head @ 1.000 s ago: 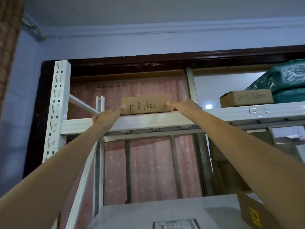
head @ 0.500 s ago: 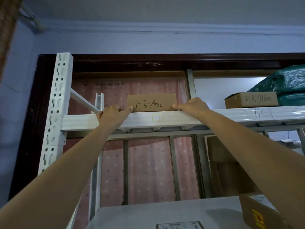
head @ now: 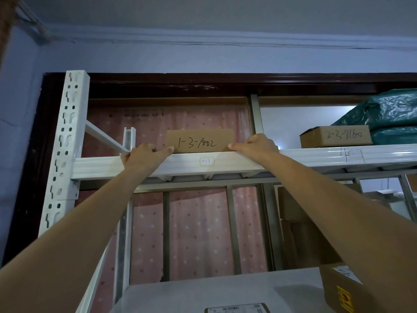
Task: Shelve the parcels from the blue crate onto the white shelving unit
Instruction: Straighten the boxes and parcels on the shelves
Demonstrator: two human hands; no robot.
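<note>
Near: lower shelf w/ a labelled parcel at its front edge, a brown box at right. Both arms reach up to top shelf front beam. Left hand and right hand rest on the beam, fingers pressed together, tips touching the lower corners of cardboard parcel "1-3-1002", which sits at the front edge. Farther right: box "2-3-8160", green bags. Behind: pink curtain.

This looks like a room in a home used as a parcel store. A white slotted-steel shelving unit stands before a dark wooden window frame hung with a pink dotted curtain; hand-numbered brown cardboard boxes sit on its top shelf.
</note>
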